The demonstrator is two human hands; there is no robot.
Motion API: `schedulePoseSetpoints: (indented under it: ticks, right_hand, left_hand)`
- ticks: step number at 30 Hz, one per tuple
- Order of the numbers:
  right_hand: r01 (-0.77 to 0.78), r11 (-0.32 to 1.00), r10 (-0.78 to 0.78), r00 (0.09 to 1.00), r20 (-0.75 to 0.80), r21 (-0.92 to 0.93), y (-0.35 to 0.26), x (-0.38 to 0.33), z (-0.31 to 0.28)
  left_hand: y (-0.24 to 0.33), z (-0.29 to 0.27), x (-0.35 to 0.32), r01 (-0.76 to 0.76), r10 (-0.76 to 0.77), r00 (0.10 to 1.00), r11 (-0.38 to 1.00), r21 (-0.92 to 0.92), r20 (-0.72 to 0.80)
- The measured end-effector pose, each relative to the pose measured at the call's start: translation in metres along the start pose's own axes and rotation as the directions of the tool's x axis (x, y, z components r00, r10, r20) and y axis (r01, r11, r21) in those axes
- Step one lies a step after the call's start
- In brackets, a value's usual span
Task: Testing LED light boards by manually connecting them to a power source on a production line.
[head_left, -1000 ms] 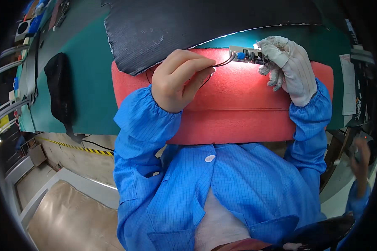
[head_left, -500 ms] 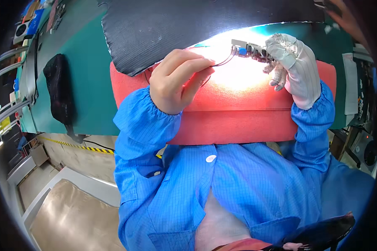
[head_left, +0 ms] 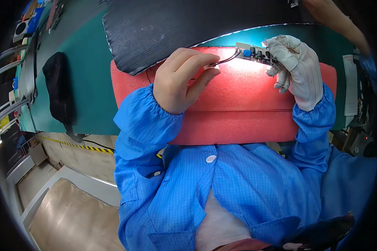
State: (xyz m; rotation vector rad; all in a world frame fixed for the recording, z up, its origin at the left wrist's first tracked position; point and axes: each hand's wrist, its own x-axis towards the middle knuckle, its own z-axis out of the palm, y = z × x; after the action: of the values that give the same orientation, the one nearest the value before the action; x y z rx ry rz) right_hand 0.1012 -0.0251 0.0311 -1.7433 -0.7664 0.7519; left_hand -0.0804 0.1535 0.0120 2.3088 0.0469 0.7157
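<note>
My right hand (head_left: 295, 67), in a worn white glove, grips a small circuit board (head_left: 257, 55) by its right end. The board carries black cylindrical parts, a blue part and a pale block. Thin dark wires (head_left: 228, 60) run from its left end to my bare left hand (head_left: 184, 79), which pinches them between thumb and fingers. Both hands are raised over a pink foam block (head_left: 238, 96), lit brightly beneath the board. Whether the wires are fixed to the board is too small to tell.
A black sheet (head_left: 176, 25) with a ragged edge covers the far side of the green table (head_left: 88, 96). On the left lies a black cloth-like item (head_left: 58, 85). Another person's arm (head_left: 339, 21) reaches in at the far right. A tan-cushioned chair (head_left: 71, 217) stands at lower left.
The board and my right hand have shifted slightly right and nearer. My left hand has moved a little right, and the glare has shrunk. The other person's arm has extended further in.
</note>
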Motion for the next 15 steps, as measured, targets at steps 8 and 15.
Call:
schedulePoseSetpoints:
  ticks: [8, 15]
  right_hand:
    - [-0.123, 0.992, 0.12, 0.99, -0.071, -0.028, -0.02, -0.003, 0.004]
    - [-0.169, 0.985, 0.171, 0.982, -0.081, 0.026, -0.031, -0.004, 0.008]
  left_hand:
    - [-0.002, -0.001, 0.0, -0.019, 0.019, 1.0, 1.0, 0.004, -0.022]
    - [-0.004, -0.001, 0.0, -0.026, 0.026, 1.0, 1.0, 0.01, -0.017]
